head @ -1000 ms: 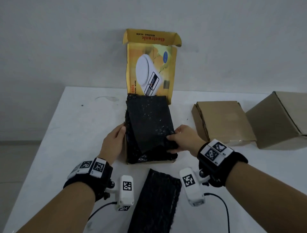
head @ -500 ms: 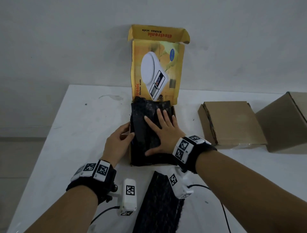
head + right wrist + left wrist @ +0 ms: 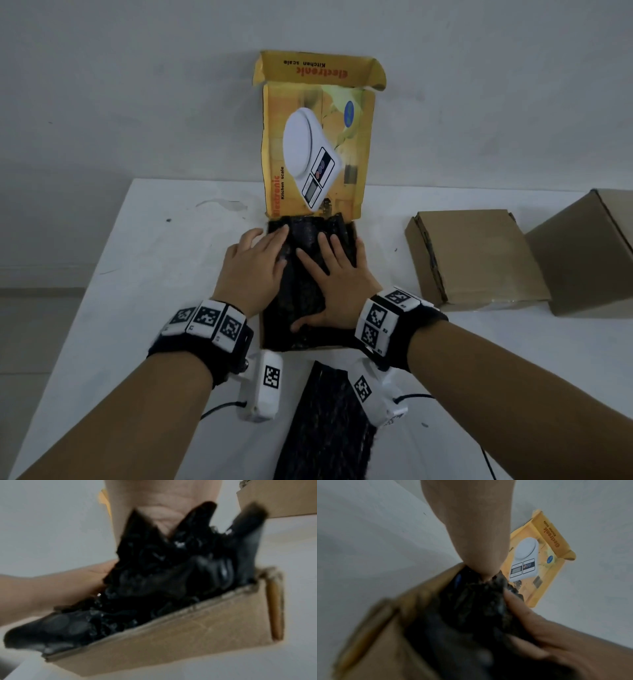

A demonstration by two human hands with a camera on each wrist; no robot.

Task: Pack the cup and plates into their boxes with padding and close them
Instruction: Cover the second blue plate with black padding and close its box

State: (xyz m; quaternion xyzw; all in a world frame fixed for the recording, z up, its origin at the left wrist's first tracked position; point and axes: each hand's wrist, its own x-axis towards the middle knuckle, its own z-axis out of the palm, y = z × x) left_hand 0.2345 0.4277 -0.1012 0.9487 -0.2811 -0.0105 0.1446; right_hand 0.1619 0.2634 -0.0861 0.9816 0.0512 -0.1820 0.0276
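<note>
The yellow kitchen-scale box (image 3: 310, 346) lies on the white table with its printed lid (image 3: 315, 137) standing upright at the back. Black bubble-wrap padding (image 3: 305, 301) fills it and hides whatever is underneath. My left hand (image 3: 270, 250) lies flat on the padding's left part, fingers straight. My right hand (image 3: 318, 274) presses flat on the middle, fingers spread. In the right wrist view the padding (image 3: 171, 581) bulges above the cardboard wall (image 3: 188, 635). The left wrist view shows the padding (image 3: 471, 608) and the lid (image 3: 539, 555). No cup or plate shows.
A second black padding sheet (image 3: 325, 428) lies on the table between my forearms. Two closed brown cardboard boxes (image 3: 476, 257) (image 3: 589, 253) sit to the right. The table's left edge (image 3: 85, 291) is close by, and a pale wall rises behind.
My right hand let go of the padding's edge and went flat on top of it. My left hand moved from the box's left side onto the padding, which now lies lower.
</note>
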